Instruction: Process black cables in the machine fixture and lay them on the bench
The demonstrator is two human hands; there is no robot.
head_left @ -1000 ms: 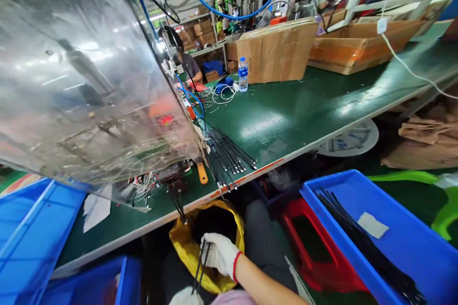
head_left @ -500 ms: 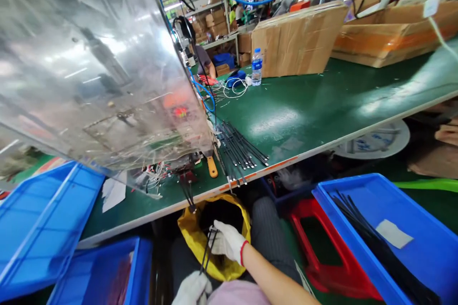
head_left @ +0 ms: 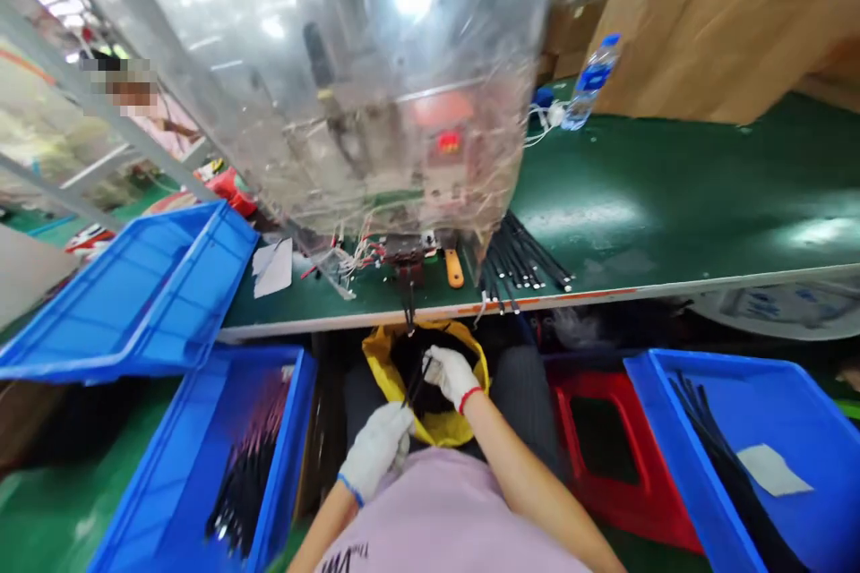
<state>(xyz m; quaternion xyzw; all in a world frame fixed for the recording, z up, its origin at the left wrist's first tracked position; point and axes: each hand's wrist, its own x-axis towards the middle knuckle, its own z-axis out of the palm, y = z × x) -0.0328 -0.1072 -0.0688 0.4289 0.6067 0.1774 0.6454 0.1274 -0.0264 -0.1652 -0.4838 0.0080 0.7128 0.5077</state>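
Thin black cables (head_left: 417, 387) stretch between my two gloved hands, over the open mouth of a yellow bag (head_left: 382, 361) in my lap. My left hand (head_left: 380, 449), in a white glove with a blue cuff, is closed around their near ends. Higher up, the fingers of my right hand (head_left: 451, 374), gloved in white with a red cuff, pinch the far ends. Above the bag, more dark leads (head_left: 409, 309) hang from a small fixture (head_left: 407, 267) at the bench edge. Right of an orange handle (head_left: 454, 269), several black cables with pale tips (head_left: 520, 264) lie spread out.
A large clear guard (head_left: 376, 107) covers the machine on the green bench (head_left: 645, 224). Blue trays (head_left: 305, 412) stand left, one holding black cables; another blue tray (head_left: 772, 385) and a red stool (head_left: 628, 501) are right. A water bottle (head_left: 591, 82) stands near cardboard (head_left: 705, 36).
My view has swung left and levelled, bringing the left trays and my left wrist into sight. Both hands still hold the black cables over the bag.
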